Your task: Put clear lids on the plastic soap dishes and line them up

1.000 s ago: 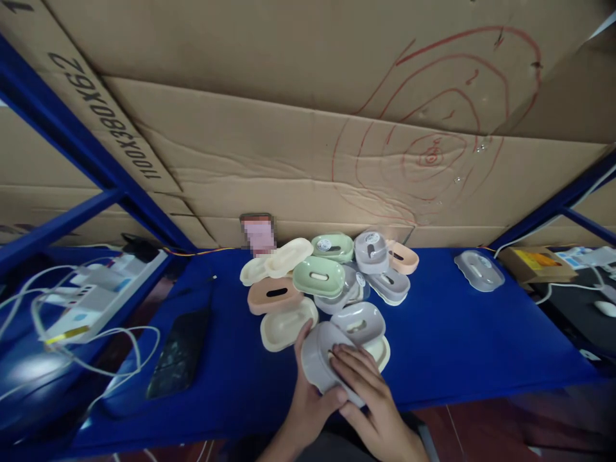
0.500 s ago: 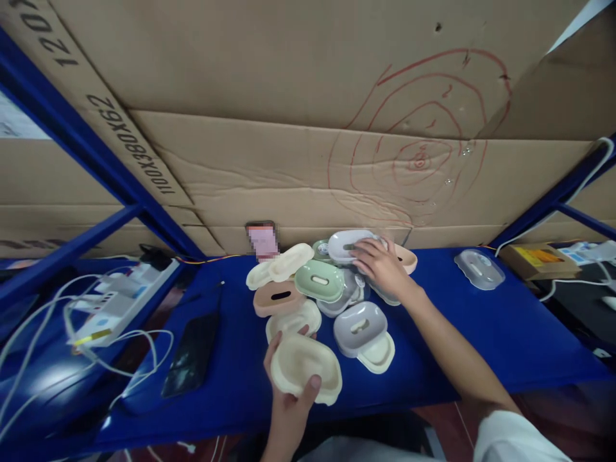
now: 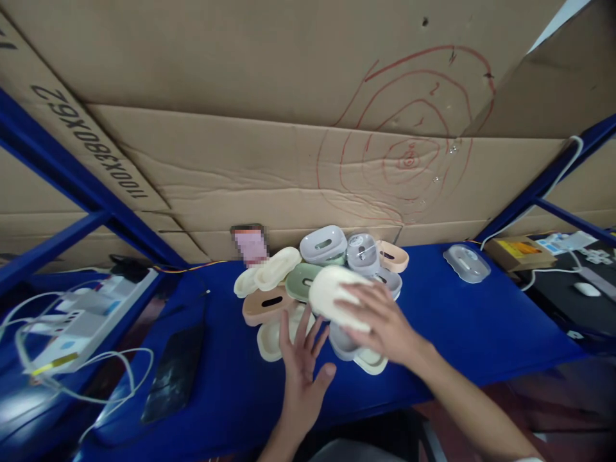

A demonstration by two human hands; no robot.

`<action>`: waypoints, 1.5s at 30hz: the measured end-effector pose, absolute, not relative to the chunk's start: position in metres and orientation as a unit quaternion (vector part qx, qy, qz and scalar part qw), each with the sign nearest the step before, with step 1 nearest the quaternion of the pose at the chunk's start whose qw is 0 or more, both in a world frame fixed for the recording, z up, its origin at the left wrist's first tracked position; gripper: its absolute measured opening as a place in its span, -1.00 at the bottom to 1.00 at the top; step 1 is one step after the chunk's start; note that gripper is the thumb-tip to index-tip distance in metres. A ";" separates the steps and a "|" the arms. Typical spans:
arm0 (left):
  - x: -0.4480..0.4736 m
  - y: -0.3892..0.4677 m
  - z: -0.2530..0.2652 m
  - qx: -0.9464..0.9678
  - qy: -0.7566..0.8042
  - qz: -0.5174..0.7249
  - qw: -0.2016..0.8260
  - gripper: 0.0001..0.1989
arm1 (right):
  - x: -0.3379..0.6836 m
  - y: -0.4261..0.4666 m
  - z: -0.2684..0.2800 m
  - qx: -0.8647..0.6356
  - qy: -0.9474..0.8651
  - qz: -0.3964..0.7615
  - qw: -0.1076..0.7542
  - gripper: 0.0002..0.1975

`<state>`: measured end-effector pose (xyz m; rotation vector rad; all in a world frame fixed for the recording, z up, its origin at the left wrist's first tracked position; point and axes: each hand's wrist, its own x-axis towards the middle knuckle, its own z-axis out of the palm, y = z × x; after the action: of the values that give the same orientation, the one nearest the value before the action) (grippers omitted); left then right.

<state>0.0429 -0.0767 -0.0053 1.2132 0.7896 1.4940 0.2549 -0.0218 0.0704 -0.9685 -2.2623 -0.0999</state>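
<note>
My right hand (image 3: pixel 387 324) grips a cream oval soap-dish piece (image 3: pixel 330 292) from above, its smooth underside turned up, over the pile. My left hand (image 3: pixel 305 369) is open, palm up and fingers spread, just below it and holding nothing. Beyond my left fingertips lie a cream tray (image 3: pixel 269 340) and a peach soap dish (image 3: pixel 264 306) with a dark slot. A green dish (image 3: pixel 299 282) is partly covered by the held piece. Beneath my right hand, a grey dish (image 3: pixel 341 343) overlaps another cream piece (image 3: pixel 373 361).
Farther back sit a pale lilac dish (image 3: pixel 322 244), a grey dish with a clear cover (image 3: pixel 362 251) and a small peach dish (image 3: pixel 393 256). A clear cover (image 3: pixel 466 263) lies right. Left are a black phone (image 3: pixel 173 372) and a power strip (image 3: pixel 91 327). Cardboard (image 3: pixel 231 154) stands behind.
The cream piece has passed from my left hand to my right and been turned over. My left hand has opened. My right hand has let go of the lilac dish and come nearer.
</note>
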 end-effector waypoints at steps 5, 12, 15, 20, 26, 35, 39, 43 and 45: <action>0.026 -0.097 -0.018 0.561 0.430 0.577 0.410 -0.27 | 0.289 0.063 0.076 -0.454 -0.857 -0.085 0.229 -0.64; 0.003 -0.117 -0.026 0.571 0.505 0.533 0.367 -0.45 | 0.375 0.095 0.067 -0.579 -0.767 -0.107 0.256 -0.47; 0.000 -0.112 -0.029 0.605 0.509 0.508 0.341 -0.50 | 0.465 0.083 0.052 -0.765 -0.563 -0.149 0.273 -0.41; 0.004 -0.094 -0.029 0.681 0.487 0.475 0.270 -0.58 | 0.559 0.025 0.011 -0.866 -0.414 -0.083 0.268 -0.09; 0.017 -0.074 -0.027 0.696 0.516 0.472 0.162 -0.61 | 0.529 -0.047 -0.037 -0.802 -0.508 -0.116 0.293 0.06; 0.023 -0.087 -0.036 0.727 0.566 0.388 0.043 -0.54 | 0.431 -0.095 -0.041 -0.740 -0.483 -0.105 0.457 -0.19; 0.004 -0.096 -0.034 0.719 0.593 0.361 -0.027 -0.71 | 0.366 -0.116 -0.039 -0.664 -0.547 -0.019 0.510 -0.19; -0.030 -0.101 -0.028 0.732 0.599 0.321 -0.054 -0.84 | 0.293 -0.139 -0.033 -0.492 -0.737 0.073 0.458 -0.15; -0.049 -0.101 -0.027 0.737 0.602 0.302 -0.060 -0.84 | 0.265 -0.144 -0.031 -0.414 -0.799 0.110 0.422 -0.10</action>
<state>-0.0491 -0.1013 -0.0275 2.4071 1.9677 0.9876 0.2653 -0.1442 -0.0306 -1.0377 -2.0011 0.2766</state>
